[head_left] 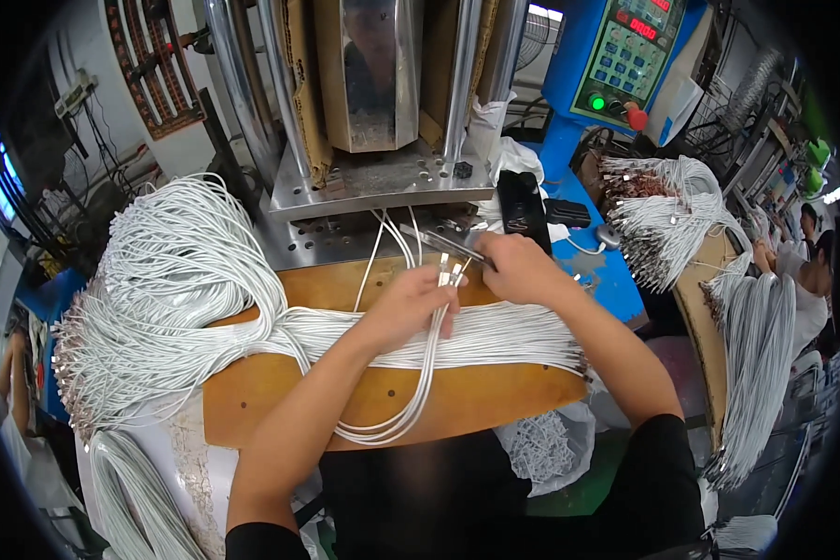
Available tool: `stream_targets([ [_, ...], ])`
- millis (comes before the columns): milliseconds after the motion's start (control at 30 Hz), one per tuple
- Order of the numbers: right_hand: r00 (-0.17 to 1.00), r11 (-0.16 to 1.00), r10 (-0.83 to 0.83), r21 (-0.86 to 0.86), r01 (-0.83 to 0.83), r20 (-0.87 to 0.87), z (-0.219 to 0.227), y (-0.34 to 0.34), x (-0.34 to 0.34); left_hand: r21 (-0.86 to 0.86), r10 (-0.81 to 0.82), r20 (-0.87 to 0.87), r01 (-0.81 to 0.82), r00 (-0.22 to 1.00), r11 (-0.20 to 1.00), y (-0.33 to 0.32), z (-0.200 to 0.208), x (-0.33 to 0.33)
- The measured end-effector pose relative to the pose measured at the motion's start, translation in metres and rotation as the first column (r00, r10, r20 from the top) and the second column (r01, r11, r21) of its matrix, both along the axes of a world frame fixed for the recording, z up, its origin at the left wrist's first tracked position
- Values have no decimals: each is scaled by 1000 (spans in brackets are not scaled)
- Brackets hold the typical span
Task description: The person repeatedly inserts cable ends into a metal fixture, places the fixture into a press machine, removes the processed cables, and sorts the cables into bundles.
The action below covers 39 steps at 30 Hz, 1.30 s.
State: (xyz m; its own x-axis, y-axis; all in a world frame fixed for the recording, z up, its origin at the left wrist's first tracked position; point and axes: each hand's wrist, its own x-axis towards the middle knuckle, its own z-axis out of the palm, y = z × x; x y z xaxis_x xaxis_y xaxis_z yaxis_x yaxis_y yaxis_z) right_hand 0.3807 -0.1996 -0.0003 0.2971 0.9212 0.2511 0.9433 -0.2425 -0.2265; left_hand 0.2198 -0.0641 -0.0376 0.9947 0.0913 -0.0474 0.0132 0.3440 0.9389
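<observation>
My left hand point(411, 306) is closed around a few white cables point(427, 369), whose ends with small pale connectors point(451, 270) stick up above the fingers. These cables loop down over the front edge of the brown board point(392, 394). My right hand point(521, 268) is closed on a slim metal tool point(443, 245), which looks like tweezers and points left toward the press. Its tip lies near cables coming out from under the press plate. Beneath both hands, a thick bundle of white cables point(504, 333) stretches across the board.
A metal press point(383, 191) stands directly ahead, beside a blue control box point(616, 65). A large heap of white cables point(182, 252) lies at left, and more bundles point(667, 215) at right. A bag of small white pieces point(546, 446) hangs below the board. Other people are at far right.
</observation>
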Motion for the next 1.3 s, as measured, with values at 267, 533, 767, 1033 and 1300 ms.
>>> stream_targets([
  [267,630,992,99,126,-2,-770,-18,-17,3,220,39,-151,-5,988,975,-8,14,3],
  [533,310,956,168,231,180,-936,-52,-28,4,232,95,-143,-60,985,971,-19,19,4],
  [767,575,965,167,253,72,-801,-35,-28,-7,240,84,-166,-42,983,970,-22,20,3],
  [1033,513,982,108,170,75,-852,-31,-29,-10,328,75,-197,-7,977,945,-19,20,4],
  [1300,277,944,279,316,99,-920,-36,-27,-13,296,101,-203,-37,974,954,-19,18,2],
])
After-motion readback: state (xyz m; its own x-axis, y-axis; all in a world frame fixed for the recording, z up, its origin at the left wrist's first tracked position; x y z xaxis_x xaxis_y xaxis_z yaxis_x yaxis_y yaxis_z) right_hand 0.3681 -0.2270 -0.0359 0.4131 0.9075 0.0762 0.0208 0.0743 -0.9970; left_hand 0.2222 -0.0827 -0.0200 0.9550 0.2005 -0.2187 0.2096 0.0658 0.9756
